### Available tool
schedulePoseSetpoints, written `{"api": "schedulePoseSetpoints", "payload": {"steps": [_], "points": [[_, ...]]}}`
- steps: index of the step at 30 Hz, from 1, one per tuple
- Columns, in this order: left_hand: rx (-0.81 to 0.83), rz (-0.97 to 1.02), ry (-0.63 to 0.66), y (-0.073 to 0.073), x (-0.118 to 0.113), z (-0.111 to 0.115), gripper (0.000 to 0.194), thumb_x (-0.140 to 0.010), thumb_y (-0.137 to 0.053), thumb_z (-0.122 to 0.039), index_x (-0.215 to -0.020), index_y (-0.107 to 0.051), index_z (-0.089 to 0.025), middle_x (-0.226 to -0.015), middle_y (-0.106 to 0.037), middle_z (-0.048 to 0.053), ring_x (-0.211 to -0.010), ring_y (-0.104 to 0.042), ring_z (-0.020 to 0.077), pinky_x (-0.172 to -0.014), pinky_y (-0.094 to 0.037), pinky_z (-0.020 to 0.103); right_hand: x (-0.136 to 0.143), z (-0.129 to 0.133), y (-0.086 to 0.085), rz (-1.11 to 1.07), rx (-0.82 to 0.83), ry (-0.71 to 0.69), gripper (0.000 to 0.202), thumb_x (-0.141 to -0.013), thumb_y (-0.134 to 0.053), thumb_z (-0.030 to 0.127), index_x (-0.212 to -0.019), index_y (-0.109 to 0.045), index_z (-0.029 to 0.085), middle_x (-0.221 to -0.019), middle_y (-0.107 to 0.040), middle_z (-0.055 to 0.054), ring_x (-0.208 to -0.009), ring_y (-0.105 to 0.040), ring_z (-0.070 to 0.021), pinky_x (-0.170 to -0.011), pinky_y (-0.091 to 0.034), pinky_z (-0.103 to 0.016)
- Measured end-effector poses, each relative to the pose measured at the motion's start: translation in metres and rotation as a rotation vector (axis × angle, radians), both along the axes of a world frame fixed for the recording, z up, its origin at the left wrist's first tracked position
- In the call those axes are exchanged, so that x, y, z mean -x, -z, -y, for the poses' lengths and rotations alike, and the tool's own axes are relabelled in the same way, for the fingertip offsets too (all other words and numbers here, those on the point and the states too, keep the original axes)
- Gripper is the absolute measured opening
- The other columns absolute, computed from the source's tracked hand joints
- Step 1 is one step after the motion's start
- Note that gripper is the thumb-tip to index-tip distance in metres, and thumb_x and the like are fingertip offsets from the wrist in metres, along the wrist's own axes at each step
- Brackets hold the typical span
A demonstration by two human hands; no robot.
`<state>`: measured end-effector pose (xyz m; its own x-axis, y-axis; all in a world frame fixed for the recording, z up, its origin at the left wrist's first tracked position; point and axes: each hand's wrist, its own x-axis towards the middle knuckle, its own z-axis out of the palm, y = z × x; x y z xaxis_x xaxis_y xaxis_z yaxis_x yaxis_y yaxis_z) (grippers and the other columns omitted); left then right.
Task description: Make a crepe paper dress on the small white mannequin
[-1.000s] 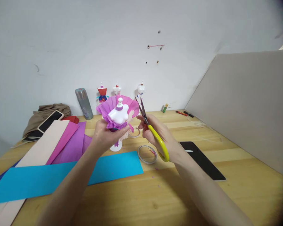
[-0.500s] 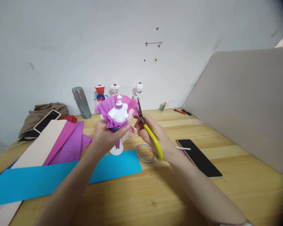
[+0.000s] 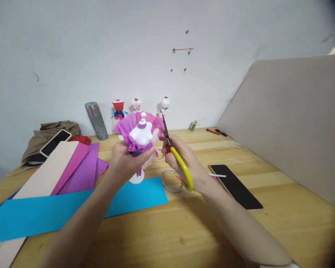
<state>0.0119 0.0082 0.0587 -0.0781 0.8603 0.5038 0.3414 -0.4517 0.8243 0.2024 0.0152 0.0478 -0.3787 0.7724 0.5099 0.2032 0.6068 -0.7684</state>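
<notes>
No writing is legible; any on the green tube (image 3: 193,125) seems too small.

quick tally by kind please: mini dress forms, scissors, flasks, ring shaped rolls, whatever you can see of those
Mini dress forms: 4
Scissors: 1
Flask: 1
Ring-shaped rolls: 2
Total: 8

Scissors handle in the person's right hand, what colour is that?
The scissors handle is bright yellow, seen best in the head view.
</notes>
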Motion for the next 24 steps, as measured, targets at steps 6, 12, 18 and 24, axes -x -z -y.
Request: {"api": "schedulePoseSetpoints", "payload": {"steps": [6, 12, 18, 24], "points": [[-0.048, -0.139, -0.055, -0.0021, -0.0027, 0.0023, 0.028, -0.072, -0.073, -0.035, -0.055, -0.060, -0.018, -0.049, -0.057, -0.003, -0.047, -0.053, 0.0111, -0.045, -0.042, 0.022, 0.0002, 0.0002, -0.0008, 0.011, 0.008, 0.025, 0.046, -0.096, -0.053, 0.055, -0.124, -0.057, 0.019, -0.078, -0.051, 0.001, -0.066, -0.046, -0.0156, -0.062, -0.039, -0.031], [-0.076, -0.170, -0.077, -0.0023, -0.0008, 0.0019, 0.023, -0.071, -0.073, -0.035, -0.059, -0.064, -0.018, -0.053, -0.060, -0.001, -0.050, -0.055, 0.0121, -0.047, -0.044, 0.022, 0.0001, -0.0005, 0.0009, 0.022, -0.022, 0.063, 0.036, -0.096, -0.055, 0.049, -0.117, -0.060, 0.019, -0.077, -0.051, 0.002, -0.066, -0.048, -0.0143, -0.063, -0.040, -0.029], [-0.103, -0.190, -0.127, -0.0028, 0.0005, 0.0006, 0.029, -0.069, -0.072, -0.041, -0.056, -0.059, -0.019, -0.051, -0.057, 0.000, -0.049, -0.052, 0.0131, -0.049, -0.045, 0.025, 0.0010, 0.0031, -0.0029, 0.003, 0.051, 0.043, 0.037, -0.095, -0.057, 0.051, -0.112, -0.061, 0.018, -0.071, -0.048, 0.004, -0.061, -0.043, -0.0119, -0.056, -0.037, -0.027], [-0.139, -0.172, -0.137, -0.0032, 0.0029, -0.0022, 0.025, -0.067, -0.074, -0.039, -0.061, -0.062, -0.018, -0.053, -0.060, 0.000, -0.051, -0.055, 0.0142, -0.052, -0.049, 0.027, 0.0001, 0.0082, -0.0071, 0.009, 0.069, 0.067, 0.036, -0.096, -0.056, 0.052, -0.106, -0.062, 0.019, -0.070, -0.044, 0.004, -0.059, -0.042, -0.0114, -0.053, -0.033, -0.026]]}}
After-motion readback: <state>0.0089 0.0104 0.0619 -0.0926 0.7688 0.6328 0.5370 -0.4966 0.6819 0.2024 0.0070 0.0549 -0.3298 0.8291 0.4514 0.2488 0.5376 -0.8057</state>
